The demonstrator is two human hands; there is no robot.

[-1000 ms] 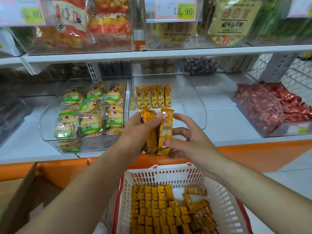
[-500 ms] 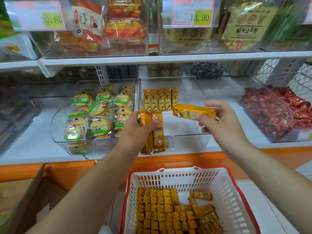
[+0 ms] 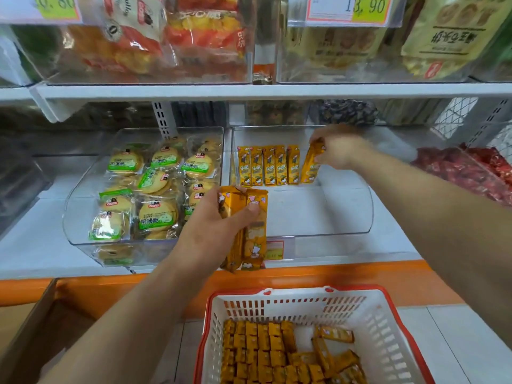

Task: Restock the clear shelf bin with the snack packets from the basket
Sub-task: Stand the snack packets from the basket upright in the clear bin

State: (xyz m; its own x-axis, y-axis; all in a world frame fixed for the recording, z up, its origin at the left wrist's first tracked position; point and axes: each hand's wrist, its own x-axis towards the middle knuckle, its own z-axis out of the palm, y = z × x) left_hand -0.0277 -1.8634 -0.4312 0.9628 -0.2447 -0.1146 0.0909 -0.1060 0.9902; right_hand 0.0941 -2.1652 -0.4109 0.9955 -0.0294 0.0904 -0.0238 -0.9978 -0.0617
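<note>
The clear shelf bin [image 3: 346,234] stands on the middle shelf with a row of several yellow snack packets [image 3: 267,165] upright at its back. My right hand [image 3: 336,146] reaches into the bin and pinches one yellow packet [image 3: 311,163] at the right end of that row. My left hand [image 3: 219,225] grips a small bundle of yellow packets [image 3: 250,236] in front of the bin's front wall. Below, the white basket with a red rim [image 3: 388,328] holds many more yellow packets [image 3: 266,356].
A second clear bin of round green-labelled biscuits [image 3: 144,195] stands left of the target bin. Red-wrapped sweets [image 3: 465,173] fill a bin at the right. Upper-shelf bins with price tags [image 3: 349,9] overhang. An orange shelf edge [image 3: 332,273] and a cardboard box [image 3: 25,328] lie below.
My right hand carried one packet from in front of the bin into its back and turned it upright beside the row. My left hand kept its bundle, almost still.
</note>
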